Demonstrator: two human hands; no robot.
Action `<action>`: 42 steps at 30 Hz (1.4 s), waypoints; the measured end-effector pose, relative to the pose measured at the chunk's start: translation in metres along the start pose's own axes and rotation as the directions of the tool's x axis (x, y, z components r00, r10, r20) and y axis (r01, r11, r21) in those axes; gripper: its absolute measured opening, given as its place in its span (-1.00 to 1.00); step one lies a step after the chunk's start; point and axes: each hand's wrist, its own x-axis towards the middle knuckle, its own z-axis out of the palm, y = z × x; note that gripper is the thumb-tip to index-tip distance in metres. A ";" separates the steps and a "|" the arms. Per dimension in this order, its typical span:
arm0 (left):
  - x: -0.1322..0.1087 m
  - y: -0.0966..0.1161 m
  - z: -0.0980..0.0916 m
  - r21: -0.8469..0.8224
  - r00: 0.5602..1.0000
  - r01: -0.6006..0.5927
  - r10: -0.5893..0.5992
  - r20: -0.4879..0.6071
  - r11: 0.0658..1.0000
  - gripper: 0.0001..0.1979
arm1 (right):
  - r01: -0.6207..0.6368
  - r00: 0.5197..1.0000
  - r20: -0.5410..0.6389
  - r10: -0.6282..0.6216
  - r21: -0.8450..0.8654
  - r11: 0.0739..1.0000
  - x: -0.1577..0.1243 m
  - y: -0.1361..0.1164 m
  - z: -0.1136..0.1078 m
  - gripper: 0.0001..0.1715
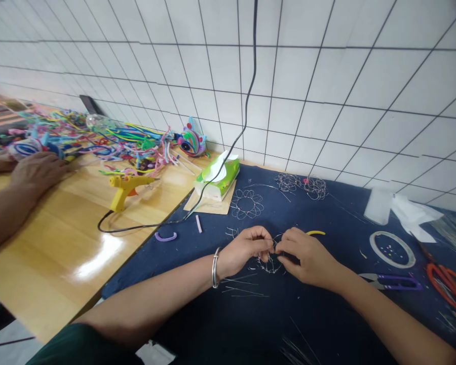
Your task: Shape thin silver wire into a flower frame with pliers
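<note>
Taking the wire frame (pixel 270 264) between the person's hands as the clock's centre, the yellow glue gun (pixel 123 190) lies unheld at 10 o'clock on the wooden surface (pixel 87 238). Toward 7 or 8 o'clock lie short loose wires (pixel 243 289), apparently cut lengths not yet worked in. The left hand (pixel 257 246) has thumb and fingertips together, pinched on the frame's far edge. At 11 o'clock, a flat wire flower (pixel 247 212) rests on the dark blue cloth (pixel 197 258), its ring of petals looking fully shaped. The frame itself seems only partly built: loops are formed, but ends stick out loose, so joining and trimming look undone. Between 12 and 1 o'clock sit two tangled wire clusters (pixel 288 182) (pixel 314 188), further along or complete, though I cannot tell which. The right hand (pixel 302 253) has its fingers bent and closed on the same far edge, its tips just beside the left ones. At 3 o'clock, near the right edge, a bundle of straight wires (pixel 454 235) remains unused; just below it in the clock's sweep lie the purple snips (pixel 401 282), untouched.

As for its look, the frame is thin, silvery and open like a small cage, low against the cloth. Its left side shows fine stray ends, its middle shows crossing loops, and the far part is hidden by fingers.
</note>
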 end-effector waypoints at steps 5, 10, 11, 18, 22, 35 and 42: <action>0.000 0.001 0.001 0.002 0.999 -0.038 0.038 0.005 0.999 -0.85 | 0.013 0.993 -0.120 -0.003 0.076 0.997 -0.003 0.002 0.006 -0.93; -0.001 0.004 0.005 -0.072 0.998 -0.057 0.057 -0.006 0.996 -0.83 | 0.026 0.948 -0.317 -0.010 0.044 0.999 -0.006 0.001 0.009 -0.87; -0.001 0.005 0.006 -0.080 0.998 -0.059 0.059 -0.003 0.995 -0.82 | 0.028 0.941 -0.338 -0.011 0.048 0.998 -0.007 0.000 0.009 -0.86; -0.001 0.006 0.005 -0.112 0.998 -0.057 0.060 0.027 0.992 -0.82 | 0.037 0.911 -0.413 0.000 0.083 0.996 -0.009 0.002 0.011 -0.83; -0.001 0.006 0.003 -0.147 0.999 -0.012 0.019 0.042 0.989 -0.83 | 0.059 0.918 -0.394 -0.034 0.051 0.997 -0.009 0.006 0.011 -0.79; 0.000 0.006 0.004 -0.142 0.999 -0.021 0.016 -0.036 0.990 -0.83 | 0.059 0.941 -0.322 -0.105 -0.149 0.987 -0.012 -0.002 0.010 -0.71; 0.001 0.004 0.002 -0.133 1.000 0.014 -0.013 0.014 0.991 -0.82 | 0.011 0.917 -0.398 -0.015 -0.011 1.000 -0.013 0.000 0.010 -0.72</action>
